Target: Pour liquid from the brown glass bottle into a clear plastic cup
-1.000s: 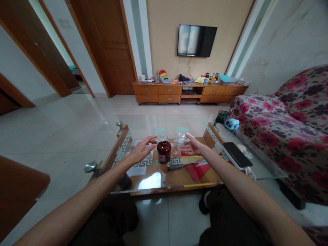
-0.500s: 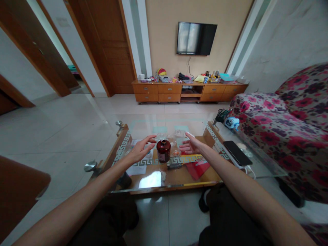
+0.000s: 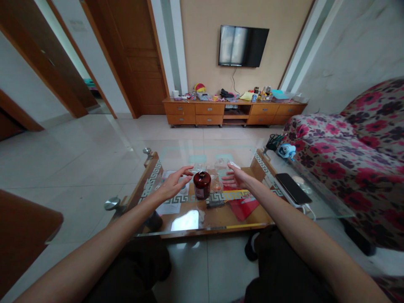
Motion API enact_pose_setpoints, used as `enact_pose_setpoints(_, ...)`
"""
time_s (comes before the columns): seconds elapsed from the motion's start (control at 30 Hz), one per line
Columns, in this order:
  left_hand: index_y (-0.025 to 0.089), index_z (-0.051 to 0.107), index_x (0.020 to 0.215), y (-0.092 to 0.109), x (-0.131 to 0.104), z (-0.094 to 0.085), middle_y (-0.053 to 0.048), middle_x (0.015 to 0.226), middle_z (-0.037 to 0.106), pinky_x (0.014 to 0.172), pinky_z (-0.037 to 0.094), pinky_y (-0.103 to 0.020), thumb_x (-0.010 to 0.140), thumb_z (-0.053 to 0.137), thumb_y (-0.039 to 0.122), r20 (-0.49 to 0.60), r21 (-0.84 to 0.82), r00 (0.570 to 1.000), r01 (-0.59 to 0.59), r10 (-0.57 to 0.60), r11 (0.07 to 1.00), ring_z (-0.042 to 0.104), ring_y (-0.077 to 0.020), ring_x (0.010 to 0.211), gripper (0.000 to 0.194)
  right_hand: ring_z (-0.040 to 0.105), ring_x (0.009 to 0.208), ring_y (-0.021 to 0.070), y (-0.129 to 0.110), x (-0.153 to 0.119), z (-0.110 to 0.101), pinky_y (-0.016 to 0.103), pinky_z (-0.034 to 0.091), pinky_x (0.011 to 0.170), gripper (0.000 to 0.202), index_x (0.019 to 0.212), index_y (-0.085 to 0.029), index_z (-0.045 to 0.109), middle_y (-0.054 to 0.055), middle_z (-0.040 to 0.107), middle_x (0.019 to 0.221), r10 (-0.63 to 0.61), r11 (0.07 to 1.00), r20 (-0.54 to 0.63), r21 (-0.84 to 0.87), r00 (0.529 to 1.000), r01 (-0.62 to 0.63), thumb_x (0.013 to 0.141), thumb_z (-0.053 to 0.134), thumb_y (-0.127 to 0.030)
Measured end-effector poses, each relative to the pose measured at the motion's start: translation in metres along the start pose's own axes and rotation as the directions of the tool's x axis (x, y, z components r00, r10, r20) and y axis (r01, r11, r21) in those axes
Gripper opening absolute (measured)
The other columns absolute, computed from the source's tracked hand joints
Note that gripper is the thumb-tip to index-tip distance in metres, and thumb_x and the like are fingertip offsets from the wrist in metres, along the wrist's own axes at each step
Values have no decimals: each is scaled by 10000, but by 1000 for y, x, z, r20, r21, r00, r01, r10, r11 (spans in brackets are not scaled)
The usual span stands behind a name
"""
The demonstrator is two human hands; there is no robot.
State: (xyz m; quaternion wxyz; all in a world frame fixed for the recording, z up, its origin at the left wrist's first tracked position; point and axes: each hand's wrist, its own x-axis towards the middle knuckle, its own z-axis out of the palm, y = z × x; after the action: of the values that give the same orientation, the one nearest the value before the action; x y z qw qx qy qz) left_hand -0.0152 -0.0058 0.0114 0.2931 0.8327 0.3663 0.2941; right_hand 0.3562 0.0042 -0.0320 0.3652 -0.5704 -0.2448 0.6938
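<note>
A dark red, glossy round jar (image 3: 202,185) with a pale label low on its front stands upright on the glass tabletop (image 3: 186,153). Just left of it is my left hand (image 3: 175,182), open and holding nothing, its fingers apart and pointing toward the jar. On the other side, my right hand (image 3: 236,176) is also open, palm turned inward, thumb raised, with nothing in it. Small gaps separate both hands from the jar.
A black phone (image 3: 293,188) lies on a white object with a cable at the right. Behind it are a blue item (image 3: 286,151) and a black mesh holder (image 3: 274,142). Papers and a red folder (image 3: 242,207) show beneath the glass. A flowered sofa (image 3: 356,168) borders the right.
</note>
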Motion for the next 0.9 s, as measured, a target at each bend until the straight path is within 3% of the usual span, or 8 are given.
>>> enact_pose_setpoints(0.23,279,503,1534,0,1,0,-86,1284,740,1022,508,-459,1074,495,489,13,18,1000,3,-3,1000,695,-272,1130,506,776,877,248,-4,1,1,376,645,684,394,1231,-255,480,139,741,1115,-114,992,-21,59,993,115,1023,567,-578)
enact_pose_setpoints(0.63,294,507,1528,3,2,-1,-90,1302,735,1004,536,-459,1064,481,509,13,-8,1000,0,0,1000,695,-281,1165,512,768,942,263,-10,1,16,382,651,742,314,1259,-266,523,142,707,1129,-195,975,-73,95,978,202,1021,570,-465)
enact_pose_setpoints(0.77,264,631,1372,6,2,-10,-92,1256,730,954,554,-428,1048,497,509,-110,26,994,-7,10,1000,681,-272,1139,427,771,934,241,-15,-3,18,381,643,767,263,1267,-289,518,116,694,1156,-257,957,-86,113,963,265,1032,534,-405)
enact_pose_setpoints(0.83,239,716,1095,15,1,-21,-70,1063,738,899,557,-401,1044,494,503,-232,89,973,0,21,996,679,-249,1006,348,772,901,233,-17,-6,18,376,641,751,262,1255,-278,517,115,691,1152,-276,952,-109,107,955,288,1019,554,-384)
enact_pose_setpoints(0.9,225,677,829,36,-1,-38,-43,860,679,811,552,-364,1042,494,483,-394,127,918,12,40,992,639,-217,850,381,768,855,220,-19,-10,17,363,638,724,279,1254,-257,514,116,697,1136,-305,944,-130,88,943,317,1004,571,-368)
